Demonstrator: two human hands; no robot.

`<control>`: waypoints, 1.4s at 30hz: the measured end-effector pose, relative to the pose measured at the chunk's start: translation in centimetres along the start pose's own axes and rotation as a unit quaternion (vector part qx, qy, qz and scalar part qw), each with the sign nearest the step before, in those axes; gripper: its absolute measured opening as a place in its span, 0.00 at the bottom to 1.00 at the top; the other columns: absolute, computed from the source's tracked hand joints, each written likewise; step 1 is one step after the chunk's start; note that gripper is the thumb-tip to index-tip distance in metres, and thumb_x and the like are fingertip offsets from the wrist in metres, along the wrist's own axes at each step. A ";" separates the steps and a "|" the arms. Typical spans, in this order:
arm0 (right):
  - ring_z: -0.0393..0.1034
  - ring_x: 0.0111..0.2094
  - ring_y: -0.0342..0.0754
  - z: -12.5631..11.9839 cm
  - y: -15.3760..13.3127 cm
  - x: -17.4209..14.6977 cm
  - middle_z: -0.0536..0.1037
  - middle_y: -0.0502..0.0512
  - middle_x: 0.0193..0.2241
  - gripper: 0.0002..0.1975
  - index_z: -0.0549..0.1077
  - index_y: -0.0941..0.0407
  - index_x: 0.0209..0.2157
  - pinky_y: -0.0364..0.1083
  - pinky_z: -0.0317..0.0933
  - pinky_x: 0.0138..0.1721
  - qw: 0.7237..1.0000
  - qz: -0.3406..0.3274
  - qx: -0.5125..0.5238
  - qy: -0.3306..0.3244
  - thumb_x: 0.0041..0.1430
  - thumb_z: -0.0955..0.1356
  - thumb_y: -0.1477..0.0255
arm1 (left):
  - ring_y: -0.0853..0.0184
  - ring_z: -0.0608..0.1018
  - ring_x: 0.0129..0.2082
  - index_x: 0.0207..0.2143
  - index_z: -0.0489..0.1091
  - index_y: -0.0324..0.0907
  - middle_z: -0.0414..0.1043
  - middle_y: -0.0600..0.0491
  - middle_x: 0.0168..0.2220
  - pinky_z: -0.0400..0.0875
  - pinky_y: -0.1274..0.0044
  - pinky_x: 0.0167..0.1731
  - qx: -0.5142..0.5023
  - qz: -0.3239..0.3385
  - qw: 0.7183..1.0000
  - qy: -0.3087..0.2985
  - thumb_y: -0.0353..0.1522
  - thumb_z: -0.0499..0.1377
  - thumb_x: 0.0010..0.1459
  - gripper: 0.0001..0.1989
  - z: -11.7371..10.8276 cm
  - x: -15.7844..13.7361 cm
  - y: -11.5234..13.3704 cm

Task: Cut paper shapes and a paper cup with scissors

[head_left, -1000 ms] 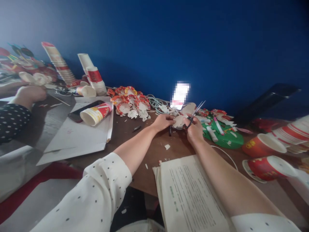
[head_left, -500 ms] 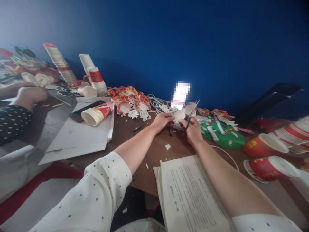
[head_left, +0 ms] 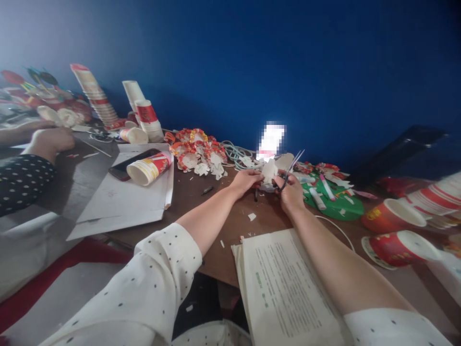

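My left hand (head_left: 248,183) pinches the edge of a white paper cutout (head_left: 268,171) over the middle of the table. In my right hand (head_left: 291,192) is a pair of scissors (head_left: 296,161), its blades pointing up and away to the right, slightly parted. The thumb of that hand is close to the cutout; I cannot tell whether it touches it. Just behind the cutout a bright phone screen (head_left: 271,139), blurred out, stands against the blue wall. Left of my left hand lies a heap of red and white cut paper-cup pieces (head_left: 198,151).
To the left, a paper cup (head_left: 149,169) and a dark phone (head_left: 120,168) rest on white sheets (head_left: 118,202). Cup stacks (head_left: 95,98) stand behind. Another person's hand (head_left: 52,142) is at far left. Right are a green disc (head_left: 345,207), red cups (head_left: 394,216); a booklet (head_left: 284,278) lies in front.
The cutout has turned between my hands and now shows a narrower shape. My right hand and the scissors have shifted slightly right. The whole view has moved a little.
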State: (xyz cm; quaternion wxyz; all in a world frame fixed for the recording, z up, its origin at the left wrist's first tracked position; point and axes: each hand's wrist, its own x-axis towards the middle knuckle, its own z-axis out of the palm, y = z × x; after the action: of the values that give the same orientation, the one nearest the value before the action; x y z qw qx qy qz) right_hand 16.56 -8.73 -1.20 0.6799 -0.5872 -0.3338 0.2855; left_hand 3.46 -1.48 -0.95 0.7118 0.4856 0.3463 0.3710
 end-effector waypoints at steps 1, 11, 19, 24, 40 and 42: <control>0.64 0.19 0.40 -0.1 0.2 0.1 0.75 0.47 0.25 0.25 0.75 0.56 0.42 0.40 0.55 0.18 1.000 -0.005 -0.002 -0.003 0.40 0.75 0.62 | 0.73 0.74 0.23 0.28 0.74 0.36 0.72 0.55 0.22 0.71 0.77 0.32 0.003 0.001 1.000 -0.001 0.26 0.65 0.50 0.02 -0.1 0.0 0.0; 0.64 0.20 0.42 0.3 -0.4 -0.4 0.74 0.47 0.21 0.21 0.75 0.56 0.39 0.41 0.56 0.19 0.999 -0.026 -0.019 -0.009 0.40 0.74 0.64 | 0.74 0.75 0.24 0.28 0.73 0.36 0.74 0.53 0.24 0.70 0.80 0.28 -0.035 -0.015 0.999 0.004 0.27 0.66 0.49 0.05 -0.4 0.2 0.2; 0.64 0.20 0.42 0.1 -0.2 -0.3 0.74 0.47 0.23 0.24 0.75 0.56 0.41 0.40 0.56 0.19 0.999 -0.018 -0.025 -0.013 0.40 0.75 0.63 | 0.74 0.76 0.25 0.27 0.73 0.36 0.75 0.53 0.25 0.71 0.81 0.30 -0.060 -0.039 0.997 0.013 0.26 0.66 0.50 0.04 -0.3 -0.3 0.7; 0.63 0.20 0.42 0.1 -0.3 -0.4 0.74 0.47 0.22 0.23 0.75 0.56 0.41 0.41 0.56 0.20 0.999 -0.017 -0.030 -0.014 0.42 0.74 0.62 | 0.75 0.75 0.23 0.28 0.73 0.36 0.74 0.54 0.24 0.71 0.82 0.28 -0.075 -0.041 0.996 0.018 0.25 0.65 0.51 0.02 -0.2 -0.3 0.6; 0.62 0.19 0.41 0.0 0.1 -0.3 0.73 0.46 0.22 0.24 0.75 0.56 0.42 0.41 0.54 0.19 0.999 -0.019 -0.022 -0.029 0.41 0.75 0.62 | 0.73 0.76 0.26 0.30 0.75 0.36 0.77 0.51 0.28 0.73 0.80 0.32 -0.094 -0.048 0.994 0.014 0.23 0.63 0.53 0.02 -0.4 -0.1 0.7; 0.62 0.20 0.41 0.1 0.1 -0.3 0.73 0.46 0.22 0.24 0.75 0.56 0.42 0.41 0.55 0.19 0.999 -0.020 -0.024 -0.030 0.41 0.75 0.62 | 0.73 0.77 0.27 0.31 0.75 0.36 0.77 0.51 0.29 0.73 0.80 0.33 -0.098 -0.046 0.994 0.024 0.24 0.64 0.51 0.03 -0.3 -0.2 0.7</control>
State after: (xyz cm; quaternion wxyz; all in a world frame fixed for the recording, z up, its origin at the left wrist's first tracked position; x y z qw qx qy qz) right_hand 16.32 -8.93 -1.30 0.6607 -0.5878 -0.3726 0.2813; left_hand 2.96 -1.30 -0.37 0.7639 0.3882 0.3474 0.3810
